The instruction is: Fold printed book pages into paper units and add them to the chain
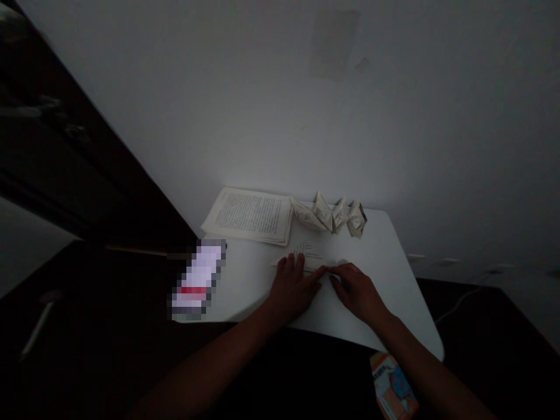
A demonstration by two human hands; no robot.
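On the white table (249, 280) lies a printed sheet of paper (310, 249), folded along its near edge. My left hand (294, 290) rests flat on it with the fingers spread, one finger reaching toward the right end of the fold. There the fingertips of my right hand (356, 291) meet it, closed in a pinch at the paper's corner; the fingertips partly hide the paper. Behind the sheet stand several folded paper shapes (322, 211) with pointed tips, in a row. A stack of printed pages (251, 216) lies to their left.
A phone-like object (199, 277), blurred into blocks, is at the table's left edge. A colourful box or packet (394, 388) shows below the front edge, by my right forearm. The wall (262, 116) rises behind the table, and a dark door (65, 146) is at the left.
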